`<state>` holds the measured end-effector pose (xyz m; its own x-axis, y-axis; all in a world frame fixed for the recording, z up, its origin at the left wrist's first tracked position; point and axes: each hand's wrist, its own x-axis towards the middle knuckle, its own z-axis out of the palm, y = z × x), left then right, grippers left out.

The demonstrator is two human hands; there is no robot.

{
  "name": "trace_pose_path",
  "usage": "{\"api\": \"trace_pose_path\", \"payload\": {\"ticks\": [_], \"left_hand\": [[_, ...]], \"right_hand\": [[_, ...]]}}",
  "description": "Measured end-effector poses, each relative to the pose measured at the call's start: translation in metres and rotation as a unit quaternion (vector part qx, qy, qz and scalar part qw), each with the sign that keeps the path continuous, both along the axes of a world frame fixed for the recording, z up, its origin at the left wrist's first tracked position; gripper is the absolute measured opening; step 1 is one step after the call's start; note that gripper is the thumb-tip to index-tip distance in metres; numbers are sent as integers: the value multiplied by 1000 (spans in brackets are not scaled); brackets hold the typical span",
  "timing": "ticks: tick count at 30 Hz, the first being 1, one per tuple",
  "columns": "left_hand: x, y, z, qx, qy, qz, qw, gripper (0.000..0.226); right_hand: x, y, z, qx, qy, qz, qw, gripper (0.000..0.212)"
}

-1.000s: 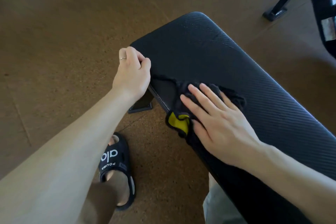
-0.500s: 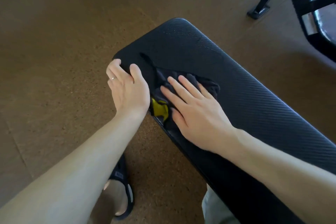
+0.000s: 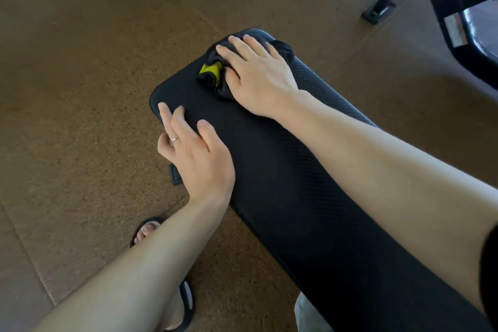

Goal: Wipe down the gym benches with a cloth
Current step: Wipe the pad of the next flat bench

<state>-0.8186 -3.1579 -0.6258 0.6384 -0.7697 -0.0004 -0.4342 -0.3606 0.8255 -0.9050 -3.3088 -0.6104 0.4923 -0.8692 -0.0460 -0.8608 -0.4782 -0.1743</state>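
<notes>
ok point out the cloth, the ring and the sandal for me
cloth [image 3: 209,70], head view, on its yellow patch beside the right hand
ring [image 3: 174,140], head view, on the band round a left-hand finger
sandal [image 3: 188,302], head view, on its dark strap

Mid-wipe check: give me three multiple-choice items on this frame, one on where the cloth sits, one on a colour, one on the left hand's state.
1. Where is the cloth?
A. at the far end of the bench
B. on the floor
C. draped over the sandal

2. What colour is the patch showing on the dark cloth?
A. red
B. white
C. yellow

3. What is the left hand doing?
A. gripping the cloth
B. resting flat on the bench pad
C. hanging clear of the bench

Key: 1 A, the cloth lies bunched under the right hand near the pad's far rounded end. 2 C, a yellow fold shows beside the fingers. 3 B, its fingers lie straight on the pad's near corner.
</notes>
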Motion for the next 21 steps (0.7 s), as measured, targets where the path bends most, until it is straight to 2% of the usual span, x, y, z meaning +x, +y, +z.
{"api": "trace_pose_path", "payload": {"ticks": [5, 9, 13, 16, 21], "left_hand": [[-2, -2, -1, 0, -29, 11, 1000, 47], [-1, -2, -5, 8, -32, 14, 999, 49], [-1, -2, -9, 11, -27, 23, 999, 49], [-1, -1, -10, 6, -35, 24, 999, 50], [-3, -3, -7, -6, -24, 23, 999, 51]], "right_hand": [[-40, 25, -7, -43, -13, -66, 997, 57], [-99, 89, -3, -52, -5, -95, 994, 56], [-141, 143, -1, -19, 17, -112, 993, 56], [-130, 120, -1, -18, 18, -113, 993, 57], [-91, 34, 3, 0, -10, -131, 991, 54]]}}
